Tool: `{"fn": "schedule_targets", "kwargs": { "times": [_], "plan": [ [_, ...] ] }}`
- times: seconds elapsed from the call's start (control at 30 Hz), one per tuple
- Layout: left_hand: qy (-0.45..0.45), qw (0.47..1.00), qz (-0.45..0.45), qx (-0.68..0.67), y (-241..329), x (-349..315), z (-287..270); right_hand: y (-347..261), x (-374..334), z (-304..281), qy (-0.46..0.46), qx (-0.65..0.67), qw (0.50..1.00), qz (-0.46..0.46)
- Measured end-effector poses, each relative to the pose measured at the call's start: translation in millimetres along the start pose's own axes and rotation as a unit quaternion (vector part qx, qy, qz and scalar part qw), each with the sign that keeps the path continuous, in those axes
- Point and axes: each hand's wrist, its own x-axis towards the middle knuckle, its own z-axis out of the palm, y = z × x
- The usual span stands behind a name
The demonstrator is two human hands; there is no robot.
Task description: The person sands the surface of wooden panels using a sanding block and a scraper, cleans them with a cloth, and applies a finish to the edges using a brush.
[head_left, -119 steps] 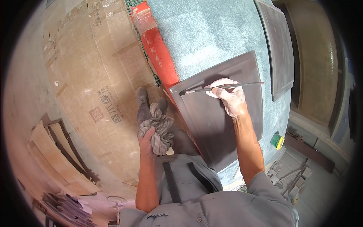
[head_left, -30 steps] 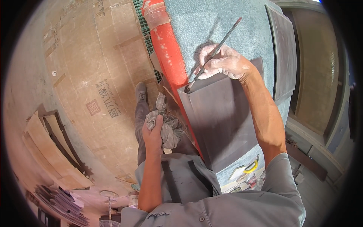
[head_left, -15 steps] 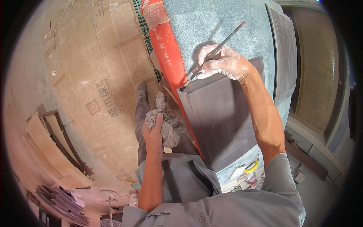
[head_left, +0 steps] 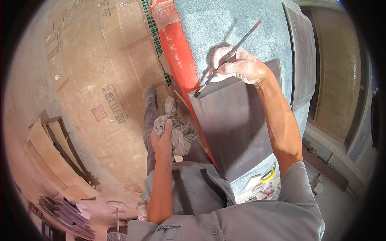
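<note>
My right hand (head_left: pixel 238 66), dusted white, pinches a thin paintbrush (head_left: pixel 240 43) with a dark handle and a red end. The brush slants down to the left, and its dark bristles meet the far left corner of a dark grey-brown panel (head_left: pixel 237 124). This panel lies on a pale blue carpet-like surface (head_left: pixel 217 24). In my left hand (head_left: pixel 163 136) is a crumpled greyish rag (head_left: pixel 179 134), held over my lap to the left of the panel. The fingers under the rag are partly hidden.
A red padded edge (head_left: pixel 177 56) borders the work surface. Another dark panel (head_left: pixel 302 54) rests at its right side. Flattened cardboard (head_left: pixel 104 68) covers the floor at left. A yellow-handled tool (head_left: pixel 268 175) lies near the panel's near end. Stacked boards (head_left: pixel 66 215) stand at the lower left.
The brush tip has shifted slightly right along the panel's far corner, and the right hand's fingers have moved a little. My left hand and the rag stay nearly still.
</note>
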Motion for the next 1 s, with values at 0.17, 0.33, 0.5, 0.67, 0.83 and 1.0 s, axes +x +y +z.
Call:
{"fn": "schedule_targets", "kwargs": {
  "times": [0.17, 0.33, 0.5, 0.67, 0.83, 1.0],
  "plan": [
    [0.008, 1.0, 0.006, -0.002, 5, -3, 6, 8, 0, -5, 0.013, -0.031, 0.999, -0.035],
    [-0.001, 0.99, 0.125, 0.073, 21, -6, 17, 2, -12, 0, 0.029, 0.05, 0.998, -0.029],
    [-0.005, 0.875, 0.392, 0.285, 47, 4, 63, 22, -30, -3, 0.123, 0.185, 0.965, -0.139],
    [-0.07, 0.706, 0.489, 0.508, 24, -34, 99, 46, -63, -1, 0.215, 0.348, 0.883, -0.228],
    [-0.115, 0.636, 0.491, 0.583, 1, -46, 88, 71, -103, 1, 0.268, 0.405, 0.838, -0.248],
    [-0.084, 0.62, 0.466, 0.625, 81, 6, 135, 84, -130, 34, 0.243, 0.466, 0.807, -0.27]
  ]
}}
